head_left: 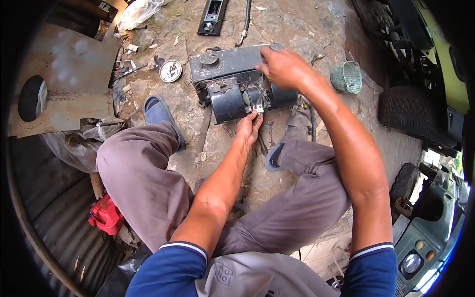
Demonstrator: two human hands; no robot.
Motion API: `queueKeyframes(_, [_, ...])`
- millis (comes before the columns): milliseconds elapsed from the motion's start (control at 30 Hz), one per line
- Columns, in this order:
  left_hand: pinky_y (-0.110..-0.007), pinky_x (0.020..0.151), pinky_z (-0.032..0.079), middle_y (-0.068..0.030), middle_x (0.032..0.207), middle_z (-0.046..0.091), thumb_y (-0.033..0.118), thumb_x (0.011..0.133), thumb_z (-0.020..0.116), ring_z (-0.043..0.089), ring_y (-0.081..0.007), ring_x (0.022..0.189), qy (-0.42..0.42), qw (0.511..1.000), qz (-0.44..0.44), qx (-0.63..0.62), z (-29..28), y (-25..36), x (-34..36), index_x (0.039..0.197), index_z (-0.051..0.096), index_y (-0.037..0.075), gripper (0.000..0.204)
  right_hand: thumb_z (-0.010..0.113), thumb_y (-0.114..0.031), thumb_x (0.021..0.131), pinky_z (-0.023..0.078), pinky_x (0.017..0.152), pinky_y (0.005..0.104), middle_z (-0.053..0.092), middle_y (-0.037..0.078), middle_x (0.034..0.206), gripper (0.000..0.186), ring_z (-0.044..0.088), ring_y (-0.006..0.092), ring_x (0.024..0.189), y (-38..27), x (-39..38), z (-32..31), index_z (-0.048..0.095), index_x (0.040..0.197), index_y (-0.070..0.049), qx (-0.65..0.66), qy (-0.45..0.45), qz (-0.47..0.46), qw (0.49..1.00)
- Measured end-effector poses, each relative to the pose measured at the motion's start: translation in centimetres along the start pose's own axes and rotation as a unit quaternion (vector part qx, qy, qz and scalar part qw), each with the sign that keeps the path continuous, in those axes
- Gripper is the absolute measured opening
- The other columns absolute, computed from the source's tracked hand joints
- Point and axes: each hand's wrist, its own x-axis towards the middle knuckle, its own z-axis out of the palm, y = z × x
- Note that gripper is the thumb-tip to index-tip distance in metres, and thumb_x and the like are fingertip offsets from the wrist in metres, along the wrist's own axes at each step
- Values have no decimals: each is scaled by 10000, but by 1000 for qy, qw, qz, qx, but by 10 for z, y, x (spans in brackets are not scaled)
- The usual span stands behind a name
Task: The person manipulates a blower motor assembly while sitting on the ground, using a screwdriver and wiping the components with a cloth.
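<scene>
A black metal blower unit (222, 62), with two drum-shaped housings and wires, rests on the stone floor between my feet. My left hand (248, 127) reaches up from below to its middle, fingertips closed on a small silvery bracket (259, 108) at the front. My right hand (279, 68) is over the unit's right half, fingers curled downward above the gap between the housings; what they grip, if anything, is hidden. A round dish (170, 67) of small parts lies left of the unit, and a green mesh basket (346, 76) stands to its right.
A rusty panel (64, 69) and scattered tools (129, 70) lie left, above a red jerrycan (106, 214). A black console part (212, 17) and hose (246, 22) lie beyond the unit. Vehicle tyres (413, 116) and body parts (430, 232) line the right.
</scene>
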Motion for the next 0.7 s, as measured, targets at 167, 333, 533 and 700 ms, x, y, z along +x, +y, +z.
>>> queueKeyframes(167, [-344,873,584,-130,1014,653,63,980,606,650,-219,906,0,1000,-3,-11,3,1,0,1079,611,-46,148,571,-351,971,502,860,531,687,270,1004,389,655,450,978,22,6,26,565,1179,-22,9,112,-20,993])
queueKeyframes(333, [-340,873,580,-126,1015,652,57,980,599,647,-215,897,8,1000,-1,-14,3,0,-3,1070,612,-49,139,593,-337,957,485,899,519,670,275,1082,405,638,440,1046,19,4,10,538,1218,-33,39,23,0,999])
queueKeyframes(533, [-332,872,573,-120,1011,651,58,979,599,641,-210,890,6,1000,-7,-10,7,0,-3,1066,615,-52,141,576,-391,969,491,874,526,689,269,1001,400,643,458,1001,22,2,19,589,1142,-30,57,96,-5,994])
queueKeyframes(700, [-336,868,582,-139,1023,652,58,989,584,646,-227,912,4,1000,-2,-13,4,1,-2,1086,605,-53,149,612,-361,955,492,896,505,687,256,955,395,638,461,993,11,7,8,563,1175,-37,-30,18,19,999])
